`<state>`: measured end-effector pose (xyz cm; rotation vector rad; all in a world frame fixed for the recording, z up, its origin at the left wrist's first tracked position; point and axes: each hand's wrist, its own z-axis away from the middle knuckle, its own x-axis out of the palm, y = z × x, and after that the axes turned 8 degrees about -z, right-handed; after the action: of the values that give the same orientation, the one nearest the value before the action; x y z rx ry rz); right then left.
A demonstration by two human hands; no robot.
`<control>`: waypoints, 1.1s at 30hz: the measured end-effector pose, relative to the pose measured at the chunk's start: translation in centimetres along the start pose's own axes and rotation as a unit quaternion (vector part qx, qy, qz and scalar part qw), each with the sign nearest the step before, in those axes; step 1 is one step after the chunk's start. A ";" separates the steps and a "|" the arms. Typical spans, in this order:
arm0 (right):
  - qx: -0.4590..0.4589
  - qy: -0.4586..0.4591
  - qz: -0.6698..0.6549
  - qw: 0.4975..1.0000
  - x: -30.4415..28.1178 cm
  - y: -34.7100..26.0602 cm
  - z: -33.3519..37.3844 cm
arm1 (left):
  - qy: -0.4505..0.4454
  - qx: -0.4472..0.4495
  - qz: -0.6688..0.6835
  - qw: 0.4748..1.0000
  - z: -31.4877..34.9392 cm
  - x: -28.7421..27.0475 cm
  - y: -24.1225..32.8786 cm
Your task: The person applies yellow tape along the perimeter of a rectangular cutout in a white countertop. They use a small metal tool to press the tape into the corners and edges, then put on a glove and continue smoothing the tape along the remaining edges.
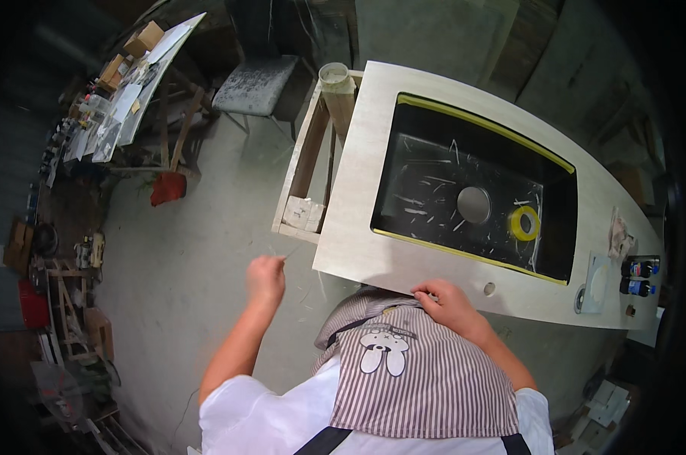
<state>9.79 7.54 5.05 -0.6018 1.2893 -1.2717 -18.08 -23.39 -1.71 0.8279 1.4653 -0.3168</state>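
Note:
A pale countertop slab lies in front of me, with a black sink basin set in its cut-out. Yellow tape runs along the basin's far and near edges. Inside the basin sit a roll of yellow tape and scattered pale scraps. Off the slab's near left corner, my left hand is raised and closed; something thin seems to stick out at its fingertips, too small to name. My right hand is at the slab's near edge, fingers curled together against it; anything between them is hidden.
A wooden frame supports the slab, with a cardboard tube at its left. Bottles stand at the slab's right end, near a crumpled cloth. A chair and cluttered table are farther back. A red bag lies on the floor.

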 end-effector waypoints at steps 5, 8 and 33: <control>0.004 -0.021 0.002 1.000 -0.1 -0.8 -0.1 | -0.119 -0.361 0.578 0.722 -0.8 -4.3 5.1; -0.003 -0.032 0.022 0.999 -0.3 -0.9 0.1 | -0.154 -0.378 0.641 0.650 -0.5 -3.9 7.5; 0.023 -0.001 -0.079 0.997 -25.3 13.1 11.1 | -0.163 -0.217 0.444 0.854 7.5 11.1 45.4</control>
<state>29.48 30.89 5.22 -0.6823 1.2265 -1.4266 18.65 6.35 0.55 0.9293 0.6707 0.5408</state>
